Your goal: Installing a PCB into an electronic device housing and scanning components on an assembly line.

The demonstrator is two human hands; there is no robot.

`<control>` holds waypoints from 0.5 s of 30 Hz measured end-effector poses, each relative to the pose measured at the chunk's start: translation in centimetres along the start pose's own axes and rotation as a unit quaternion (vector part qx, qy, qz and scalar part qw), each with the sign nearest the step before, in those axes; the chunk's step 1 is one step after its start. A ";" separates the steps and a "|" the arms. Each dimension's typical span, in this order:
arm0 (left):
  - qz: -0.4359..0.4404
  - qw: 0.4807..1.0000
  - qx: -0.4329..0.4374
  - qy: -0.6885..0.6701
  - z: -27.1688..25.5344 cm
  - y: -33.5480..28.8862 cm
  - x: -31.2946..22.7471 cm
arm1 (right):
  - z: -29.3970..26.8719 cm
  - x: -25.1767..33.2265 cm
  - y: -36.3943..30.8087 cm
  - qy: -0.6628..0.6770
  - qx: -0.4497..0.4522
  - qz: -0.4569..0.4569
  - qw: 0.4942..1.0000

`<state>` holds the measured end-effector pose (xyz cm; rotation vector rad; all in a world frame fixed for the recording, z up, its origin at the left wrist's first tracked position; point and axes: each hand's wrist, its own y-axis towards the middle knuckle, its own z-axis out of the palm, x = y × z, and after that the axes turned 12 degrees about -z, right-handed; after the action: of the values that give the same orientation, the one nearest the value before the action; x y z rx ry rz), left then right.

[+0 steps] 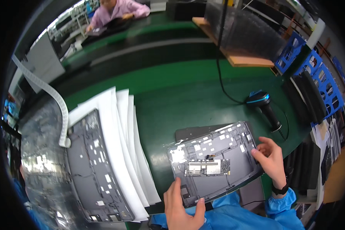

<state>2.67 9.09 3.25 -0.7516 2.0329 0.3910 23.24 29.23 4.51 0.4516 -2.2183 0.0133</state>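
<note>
A grey tablet back housing (239,163) with many small white stickers is held over the near edge of the green bench. On its inner face lies a narrow circuit board (207,168) with silvery shields. My left hand (183,212) grips the near left corner, its fingers along the side and its thumb at the near edge. At the right edge, my right hand (274,163) holds the housing with the thumb on the rim; some of its fingers are partly hidden. Beyond the housing a flat dark piece (186,134) rests on the bench.
To the left, a similar housing (92,165) lies against white foam sheets (122,138), next to clear plastic packaging (42,161). A corded barcode scanner (262,103) stands on the green bench (168,103) at right, near blue racks (322,76). Across the bench a person in pink (115,15) works.
</note>
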 end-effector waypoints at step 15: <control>0.212 0.966 -0.107 -0.105 -6.2 -1.6 -2.5 | 10.8 5.4 17.9 0.648 0.167 0.199 0.716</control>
<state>0.70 5.38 8.76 -0.3711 1.9585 0.9090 6.18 42.45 4.25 0.0427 -0.8314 0.7446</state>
